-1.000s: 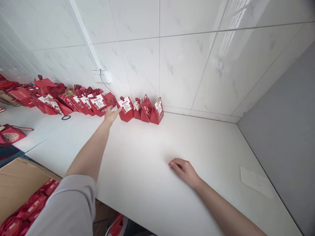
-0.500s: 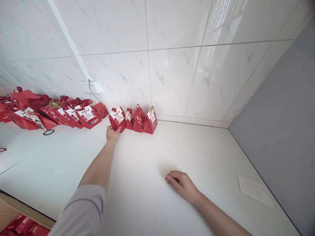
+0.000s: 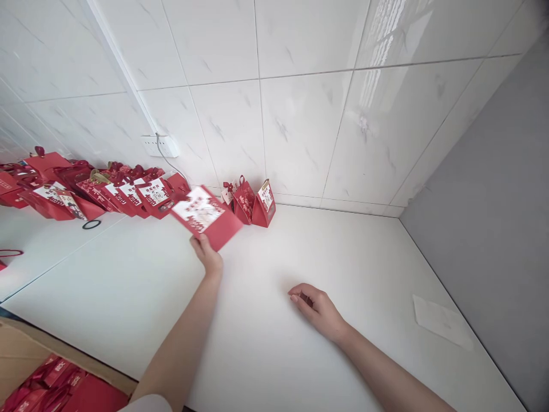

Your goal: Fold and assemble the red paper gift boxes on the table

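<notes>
The left hand, left of the frame's centre, grips a red gift box with a white printed label, its fingers closed on the near edge. The box is tilted, label side up, and seems to be held off the white table. The right hand rests or hovers low, right of centre, with its fingers loosely curled and the thumb close to the fingertips; its palm is in shadow, so I cannot tell whether it holds anything.

The step in hand looks like the one-handed carrying of a single box. The next move probably calls for a firm hold on that edge and a level wrist, so that the box does not brush the three small gift boxes standing just behind it by the tiled wall.

Motion blurs the label, leaving its print unreadable, and the fingers under the box are hidden. The held box covers part of the leftmost of the three. The row of red gift boxes is cut off at the left edge, as is the cardboard carton at the lower left.
</notes>
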The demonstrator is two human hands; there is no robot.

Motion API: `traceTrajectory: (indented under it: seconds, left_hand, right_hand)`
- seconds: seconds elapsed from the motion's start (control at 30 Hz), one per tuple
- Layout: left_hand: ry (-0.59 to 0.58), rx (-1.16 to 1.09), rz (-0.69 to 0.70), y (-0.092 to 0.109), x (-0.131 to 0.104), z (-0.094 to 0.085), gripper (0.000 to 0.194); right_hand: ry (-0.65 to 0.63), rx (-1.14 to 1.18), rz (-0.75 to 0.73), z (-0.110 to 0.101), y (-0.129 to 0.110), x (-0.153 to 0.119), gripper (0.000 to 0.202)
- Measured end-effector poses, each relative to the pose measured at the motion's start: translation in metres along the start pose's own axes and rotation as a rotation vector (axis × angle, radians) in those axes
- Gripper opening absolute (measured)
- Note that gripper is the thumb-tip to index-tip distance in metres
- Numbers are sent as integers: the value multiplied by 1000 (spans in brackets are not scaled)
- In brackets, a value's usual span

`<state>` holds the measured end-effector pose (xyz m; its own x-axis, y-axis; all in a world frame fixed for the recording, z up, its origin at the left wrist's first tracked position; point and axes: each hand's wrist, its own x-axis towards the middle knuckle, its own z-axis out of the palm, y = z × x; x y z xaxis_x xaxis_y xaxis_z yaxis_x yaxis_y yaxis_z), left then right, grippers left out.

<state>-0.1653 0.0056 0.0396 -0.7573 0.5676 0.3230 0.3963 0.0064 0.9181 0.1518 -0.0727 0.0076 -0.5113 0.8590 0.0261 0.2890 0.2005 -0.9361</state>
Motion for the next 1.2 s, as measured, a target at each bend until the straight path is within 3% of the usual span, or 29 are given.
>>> traceTrajectory:
  seconds: [0.07, 0.17, 0.23, 0.3, 0.4, 0.53, 0.77, 1.2]
  left_hand:
    - [-120, -112, 20, 13, -42, 14, 45]
    - [-643, -426, -13, 27, -101, 28, 38]
    - [-795, -499, -42, 31, -124, 32, 36]
    - [-839, -512, -97, 33, -131, 33, 36]
    - [-871, -481, -179, 30, -121, 33, 42]
    - [-956, -436, -188, 26, -106, 34, 45]
    - [-1109, -500, -252, 28, -105, 33, 52]
    - [-1167, -463, -235, 29, -100, 29, 50]
  right_hand:
    - [42, 36, 3, -2, -1, -1, 37]
    - [152, 160, -46, -5, -4, 0, 61]
    - [208, 253, -70, -7, -6, 2, 63]
    - [219, 295, -45, -7, -7, 5, 61]
    - [231, 268, -9, -6, -5, 8, 62]
    - [240, 227, -47, -6, -3, 9, 61]
    - [259, 269, -97, -9, -7, 10, 55]
    - [270, 366, -85, -9, 3, 13, 51]
